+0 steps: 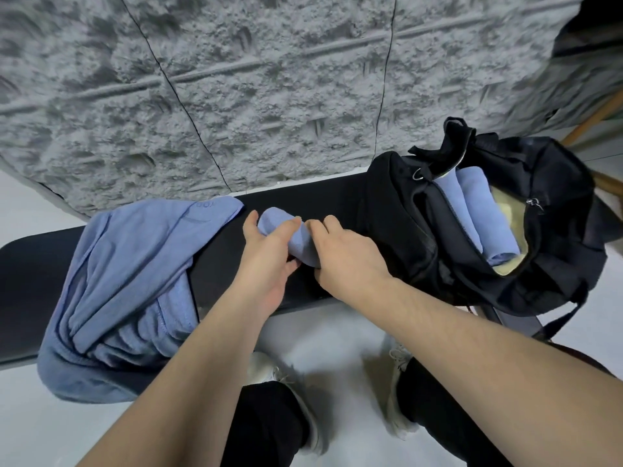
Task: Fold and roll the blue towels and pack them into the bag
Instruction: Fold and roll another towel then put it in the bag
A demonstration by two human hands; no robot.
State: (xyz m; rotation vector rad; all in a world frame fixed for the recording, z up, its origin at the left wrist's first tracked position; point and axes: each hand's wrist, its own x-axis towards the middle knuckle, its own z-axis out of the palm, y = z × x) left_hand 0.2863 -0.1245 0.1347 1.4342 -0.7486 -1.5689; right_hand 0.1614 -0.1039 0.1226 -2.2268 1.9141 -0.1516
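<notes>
We grip a rolled towel [296, 242] with both hands over the middle of a black bench [30, 264]. Our left hand [269, 261] wraps it from the left, thumb on the far end and fingers curled across the top; our right hand [344, 257] clamps the near end, fingers bent over the cloth. The roll lies at an angle, its far end pointing away toward the wall [236, 89], and we cannot tell whether it touches the bench or is held just above it.

To the left, a loose pile of blue towels [128, 288] sprawls across the bench and hangs over its near edge. To the right, a black bag [526, 237] sits on the bench end with its top unzipped and gaping, its lining pale yellow. Two rolled towels [478, 214] lie side by side inside it, touching each other.

Below the bench we see our dark trousers [266, 429] and white shoes [399, 396] on a pale floor [23, 429]. A grey, rough-textured wall rises behind the bench.
</notes>
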